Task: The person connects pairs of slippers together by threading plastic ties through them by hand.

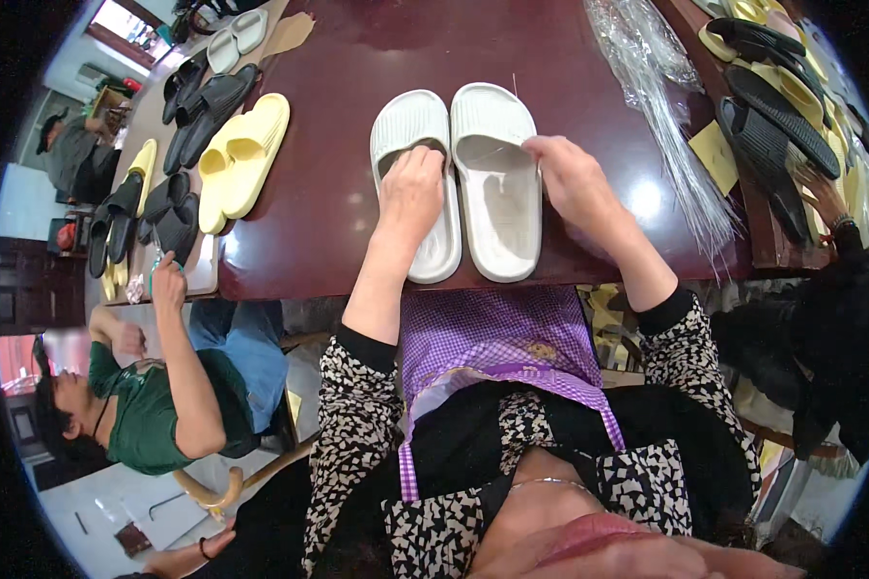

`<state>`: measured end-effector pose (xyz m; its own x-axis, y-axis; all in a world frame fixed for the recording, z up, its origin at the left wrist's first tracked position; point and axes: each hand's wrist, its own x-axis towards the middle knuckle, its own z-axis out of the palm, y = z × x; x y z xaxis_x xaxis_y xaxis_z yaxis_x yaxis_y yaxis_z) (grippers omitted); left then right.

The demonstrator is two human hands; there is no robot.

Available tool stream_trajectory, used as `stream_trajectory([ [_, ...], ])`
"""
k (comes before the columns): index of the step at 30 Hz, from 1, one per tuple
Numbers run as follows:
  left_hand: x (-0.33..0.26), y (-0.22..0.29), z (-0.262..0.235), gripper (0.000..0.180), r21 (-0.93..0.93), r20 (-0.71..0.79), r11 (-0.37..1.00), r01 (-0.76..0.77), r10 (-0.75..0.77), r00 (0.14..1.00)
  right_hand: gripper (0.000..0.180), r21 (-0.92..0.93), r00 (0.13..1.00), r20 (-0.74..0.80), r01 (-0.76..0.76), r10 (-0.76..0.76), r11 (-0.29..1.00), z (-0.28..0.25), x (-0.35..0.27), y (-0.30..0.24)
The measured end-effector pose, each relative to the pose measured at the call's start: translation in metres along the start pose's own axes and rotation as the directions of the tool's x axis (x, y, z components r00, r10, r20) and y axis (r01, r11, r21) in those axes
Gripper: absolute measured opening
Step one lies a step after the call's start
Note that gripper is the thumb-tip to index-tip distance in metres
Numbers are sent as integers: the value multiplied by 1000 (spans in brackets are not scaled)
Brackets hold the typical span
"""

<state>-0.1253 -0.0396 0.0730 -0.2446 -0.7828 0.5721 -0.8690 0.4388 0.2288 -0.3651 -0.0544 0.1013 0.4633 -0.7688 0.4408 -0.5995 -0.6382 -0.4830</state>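
A pair of white slide slippers lies side by side on the dark red table, toes pointing away from me. My left hand [413, 191] reaches into the opening of the left slipper [410, 114], its fingers curled under the strap and partly hidden. Against the outer edge of the right slipper's [493, 108] strap, my right hand [572, 179] has its fingers bent together; what lies between them is hidden. A thin pale strand [515, 85] sticks up by that slipper's toe, and a faint clear line shows in its opening.
Clear plastic strands and bags [661, 116] lie to the right on the table [348, 58]. Yellow slippers [244, 159] and black slippers [217, 106] sit at left. More black slippers [777, 145] are at right, near a co-worker's hand [823, 198]. Another person holds scissors [157, 253] at left.
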Motion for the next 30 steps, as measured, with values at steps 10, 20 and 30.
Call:
stream_trajectory([
  [10,-7,-10,8,5,-9,-31,996,93,-93,995,27,-97,831,130,-532,541,841,34,110,81],
  [20,-11,-24,14,13,-149,5,977,150,-151,989,19,165,975,82,-217,206,962,66,149,75],
  [30,-19,-36,23,12,-195,-12,969,155,-160,987,19,35,884,394,260,-252,965,126,196,26],
])
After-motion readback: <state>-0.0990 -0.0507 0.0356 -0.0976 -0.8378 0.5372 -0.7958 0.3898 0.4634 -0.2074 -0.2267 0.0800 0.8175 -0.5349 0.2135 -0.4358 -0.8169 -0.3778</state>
